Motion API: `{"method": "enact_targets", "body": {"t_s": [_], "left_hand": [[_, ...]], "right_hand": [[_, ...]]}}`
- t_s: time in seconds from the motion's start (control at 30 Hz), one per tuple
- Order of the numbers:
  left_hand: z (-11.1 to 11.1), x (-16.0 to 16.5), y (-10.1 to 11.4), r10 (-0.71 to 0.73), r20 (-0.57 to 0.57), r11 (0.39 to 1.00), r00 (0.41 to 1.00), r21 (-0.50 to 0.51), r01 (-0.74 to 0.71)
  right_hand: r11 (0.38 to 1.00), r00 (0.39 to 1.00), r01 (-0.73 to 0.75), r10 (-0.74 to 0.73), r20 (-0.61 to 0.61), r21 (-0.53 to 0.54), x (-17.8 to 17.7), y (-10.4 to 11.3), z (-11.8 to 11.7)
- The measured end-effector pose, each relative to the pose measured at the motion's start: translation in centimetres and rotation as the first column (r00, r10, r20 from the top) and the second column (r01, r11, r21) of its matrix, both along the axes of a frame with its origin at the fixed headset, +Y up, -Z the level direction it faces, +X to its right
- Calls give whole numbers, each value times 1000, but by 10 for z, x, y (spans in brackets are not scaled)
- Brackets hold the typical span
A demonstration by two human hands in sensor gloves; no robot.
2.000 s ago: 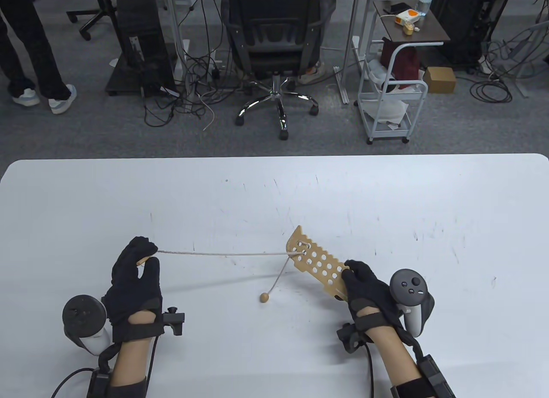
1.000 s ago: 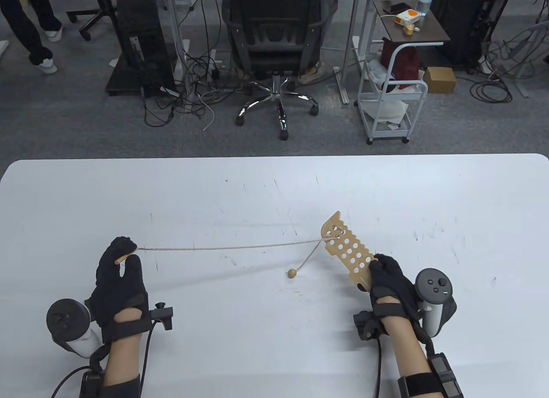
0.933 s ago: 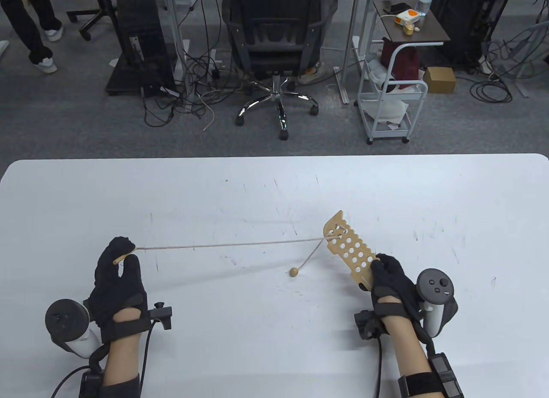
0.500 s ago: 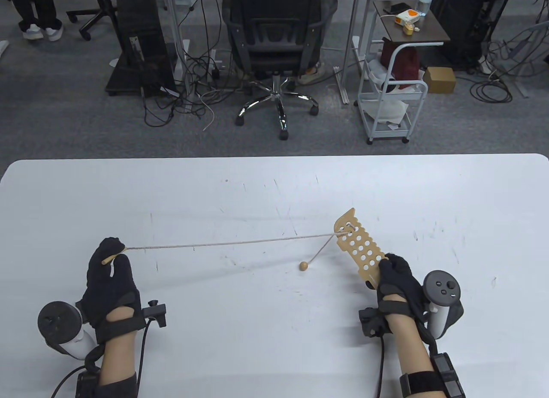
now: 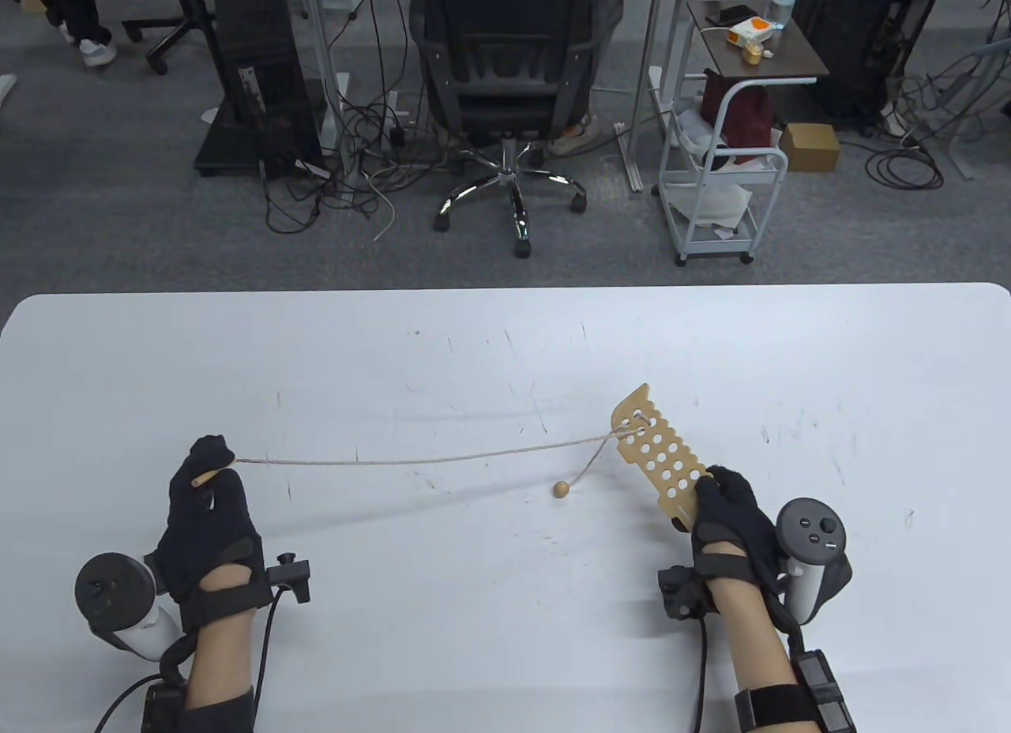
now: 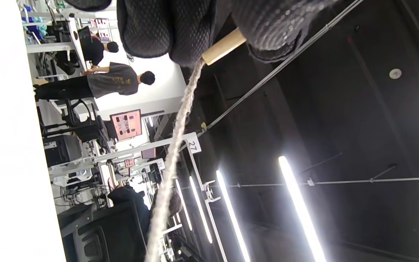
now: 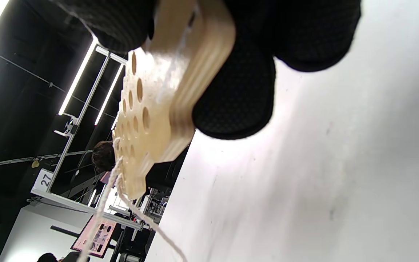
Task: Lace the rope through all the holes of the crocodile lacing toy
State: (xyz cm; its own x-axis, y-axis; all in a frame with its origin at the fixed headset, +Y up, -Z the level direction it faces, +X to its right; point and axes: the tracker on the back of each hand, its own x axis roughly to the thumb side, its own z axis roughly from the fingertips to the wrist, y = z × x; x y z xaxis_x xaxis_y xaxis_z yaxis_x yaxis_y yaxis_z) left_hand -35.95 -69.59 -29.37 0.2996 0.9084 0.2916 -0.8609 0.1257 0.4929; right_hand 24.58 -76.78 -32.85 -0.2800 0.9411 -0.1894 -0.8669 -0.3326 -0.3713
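The wooden crocodile lacing toy [image 5: 652, 449], a flat board with several holes, is held off the white table [image 5: 505, 346] by my right hand [image 5: 723, 504], which grips its near end; the same board [image 7: 147, 120] fills the right wrist view. A beige rope [image 5: 411, 456] runs from the toy's far holes leftward to my left hand [image 5: 207, 480], which pinches the rope's wooden needle tip [image 6: 224, 46]. The rope [image 6: 173, 156] sags slightly. A short tail ending in a wooden bead [image 5: 561, 490] hangs from the toy, the bead near the table top.
Beyond the table's far edge stand an office chair [image 5: 505, 77], a white cart [image 5: 719, 172] and cables on the floor. People stand at benches in the left wrist view's background.
Over two seconds both hands drew apart, stretching the rope through the toy's far holes. In the last half second the left hand came slightly back and the rope went a little slack.
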Motion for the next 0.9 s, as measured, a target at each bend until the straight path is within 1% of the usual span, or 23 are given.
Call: {"method": "enact_targets", "body": {"t_s": [0.13,0.23,0.4,0.57,0.9], "left_hand": [[-3,7,1,-43,15,999,999,-11,43],[-4,13,1,-56,45,998,997,-18,57],[-9,24,0,-120,106,991,987,-45,126],[-13,36,-3,-183,175,978,967,-67,198],[-21,57,-10,-242,311,953,919,-100,285]], "right_hand": [[1000,999,-17,18,-45,19,-9,2,0],[999,997,-31,34,-70,36,-15,4,0],[997,990,-55,62,-130,58,-28,7,1],[993,978,-82,96,-187,83,-42,9,3],[986,947,-118,147,-287,115,-65,11,8]]}}
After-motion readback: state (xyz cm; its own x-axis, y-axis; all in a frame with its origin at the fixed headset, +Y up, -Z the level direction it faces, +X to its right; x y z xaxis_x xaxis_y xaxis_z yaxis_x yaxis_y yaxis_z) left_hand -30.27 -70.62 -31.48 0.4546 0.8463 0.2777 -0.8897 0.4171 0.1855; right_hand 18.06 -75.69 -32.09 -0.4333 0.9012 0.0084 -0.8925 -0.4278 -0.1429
